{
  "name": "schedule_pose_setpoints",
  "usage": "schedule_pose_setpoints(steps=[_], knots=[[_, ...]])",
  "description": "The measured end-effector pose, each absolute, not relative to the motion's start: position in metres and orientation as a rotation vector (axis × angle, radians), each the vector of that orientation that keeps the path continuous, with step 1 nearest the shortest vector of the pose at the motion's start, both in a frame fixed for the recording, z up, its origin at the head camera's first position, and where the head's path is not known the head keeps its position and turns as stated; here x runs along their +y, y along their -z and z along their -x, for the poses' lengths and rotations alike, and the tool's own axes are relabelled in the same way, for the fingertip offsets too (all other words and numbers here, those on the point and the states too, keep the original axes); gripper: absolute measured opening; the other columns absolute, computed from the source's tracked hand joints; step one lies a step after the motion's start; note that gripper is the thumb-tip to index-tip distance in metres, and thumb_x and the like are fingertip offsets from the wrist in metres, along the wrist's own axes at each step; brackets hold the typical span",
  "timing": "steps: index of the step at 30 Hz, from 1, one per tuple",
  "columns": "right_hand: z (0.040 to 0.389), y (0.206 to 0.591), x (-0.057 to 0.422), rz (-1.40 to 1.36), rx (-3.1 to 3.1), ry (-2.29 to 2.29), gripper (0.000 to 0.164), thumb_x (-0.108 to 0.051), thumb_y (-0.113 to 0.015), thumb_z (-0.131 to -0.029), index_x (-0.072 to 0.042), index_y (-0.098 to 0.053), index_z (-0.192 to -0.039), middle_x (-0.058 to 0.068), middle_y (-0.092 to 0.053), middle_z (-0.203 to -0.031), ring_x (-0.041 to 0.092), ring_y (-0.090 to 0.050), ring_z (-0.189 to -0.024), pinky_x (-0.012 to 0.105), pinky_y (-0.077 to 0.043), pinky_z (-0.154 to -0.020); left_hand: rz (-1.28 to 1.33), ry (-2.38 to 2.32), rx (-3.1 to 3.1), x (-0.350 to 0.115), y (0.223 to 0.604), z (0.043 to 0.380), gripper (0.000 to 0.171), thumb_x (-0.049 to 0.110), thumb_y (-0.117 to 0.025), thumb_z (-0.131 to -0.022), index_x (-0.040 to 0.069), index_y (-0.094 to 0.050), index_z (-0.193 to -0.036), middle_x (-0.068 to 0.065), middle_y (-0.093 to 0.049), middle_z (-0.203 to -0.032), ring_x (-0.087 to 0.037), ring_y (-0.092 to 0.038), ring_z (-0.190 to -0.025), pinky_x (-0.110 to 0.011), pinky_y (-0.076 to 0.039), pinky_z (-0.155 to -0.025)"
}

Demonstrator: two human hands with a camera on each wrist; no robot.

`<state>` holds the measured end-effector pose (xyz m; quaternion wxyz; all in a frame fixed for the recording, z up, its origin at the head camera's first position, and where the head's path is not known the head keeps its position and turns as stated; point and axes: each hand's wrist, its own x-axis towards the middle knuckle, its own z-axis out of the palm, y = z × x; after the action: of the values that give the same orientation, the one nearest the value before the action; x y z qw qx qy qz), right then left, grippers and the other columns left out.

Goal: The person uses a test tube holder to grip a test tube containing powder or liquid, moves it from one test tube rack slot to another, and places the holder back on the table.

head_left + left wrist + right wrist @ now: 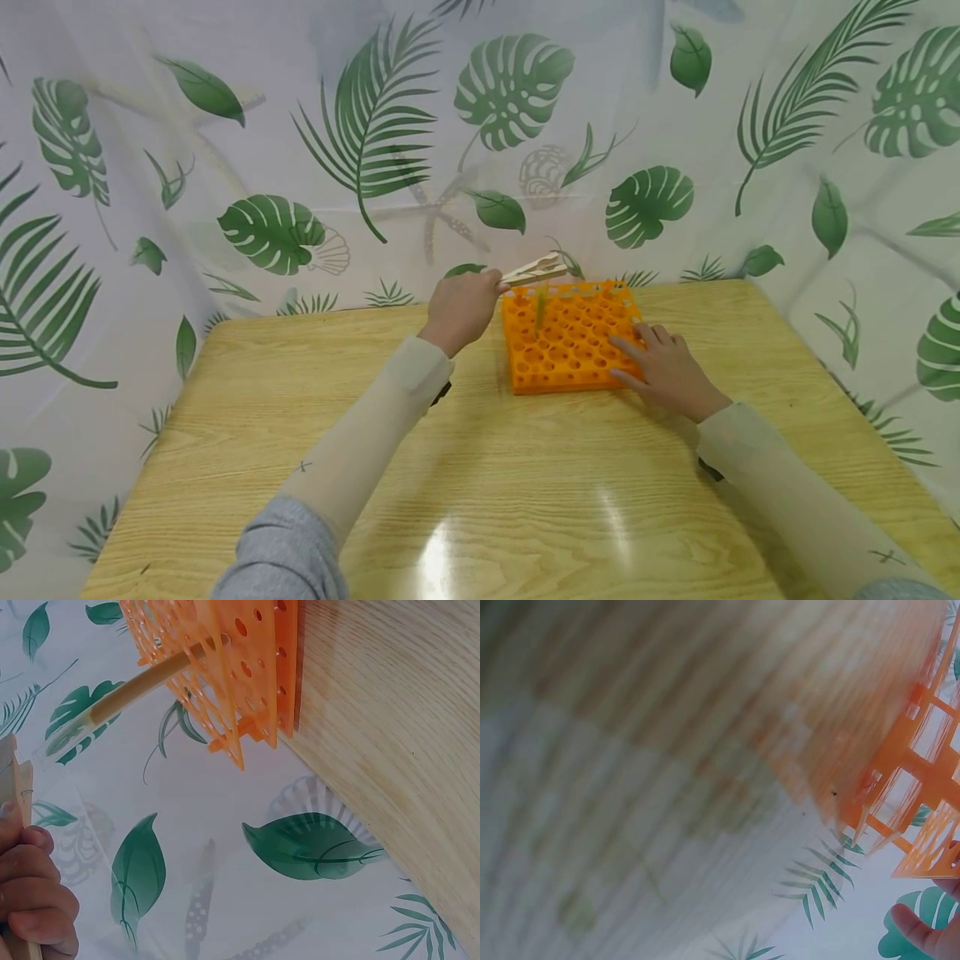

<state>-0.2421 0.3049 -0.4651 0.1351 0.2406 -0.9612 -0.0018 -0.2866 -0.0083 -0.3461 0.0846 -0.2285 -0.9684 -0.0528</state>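
Observation:
My left hand (461, 310) grips a wooden test tube clamp (534, 271), whose free end reaches over the back left of an orange test tube rack (573, 387). Below the clamp a test tube (540, 310) with yellowish liquid stands in the rack. In the left wrist view a small gap separates the tube's clear upper end (64, 741) from the clamp (19, 776). At the rack's right side, my right hand (671, 371) rests with fingers spread over the edge. The right wrist view shows only a finger beside the rack's lattice (907, 780); a blurred surface covers the rest.
The rack sits toward the back of a wood-grain table (420, 467). Behind it hangs a white cloth (420, 275) printed with green leaves, close to the table's back edge.

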Motion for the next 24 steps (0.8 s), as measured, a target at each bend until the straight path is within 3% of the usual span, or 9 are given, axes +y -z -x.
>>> schedule_pose_setpoints(steps=[6,15,24], knots=[[0.242,0.465,0.304,-0.693,-2.792,0.001,0.054,-0.043,-0.063,-0.087,-0.013,-0.053,-0.130,0.026,-0.047,-0.128,0.041,-0.046,-0.109,0.058,-0.041,-0.080,0.691,0.124,-2.877,-0.010,0.345,0.281,0.035,0.039,-0.036,-0.101,0.013,-0.055,-0.085,0.000,-0.044,-0.056,-0.016,-0.052,-0.050,-0.027,-0.037,-0.046],[0.242,0.465,0.304,-0.687,-2.800,-0.015,0.054,-0.043,-0.063,-0.087,-0.013,-0.053,-0.131,0.027,-0.046,-0.129,0.041,-0.045,-0.110,0.058,-0.040,-0.080,0.719,0.181,-2.855,-0.012,0.350,0.276,0.035,0.040,-0.036,-0.101,0.014,-0.054,-0.086,0.001,-0.037,-0.053,-0.014,-0.039,-0.044,-0.026,-0.030,-0.045],[0.243,0.467,0.305,-0.695,-2.781,-0.009,0.054,-0.043,-0.063,-0.087,-0.013,-0.053,-0.130,0.026,-0.046,-0.128,0.040,-0.045,-0.108,0.057,-0.041,-0.078,0.749,0.114,-2.808,-0.017,0.352,0.268,0.033,0.037,-0.038,-0.101,0.011,-0.053,-0.086,0.001,-0.035,-0.053,-0.012,-0.035,-0.041,-0.024,-0.027,-0.041]])
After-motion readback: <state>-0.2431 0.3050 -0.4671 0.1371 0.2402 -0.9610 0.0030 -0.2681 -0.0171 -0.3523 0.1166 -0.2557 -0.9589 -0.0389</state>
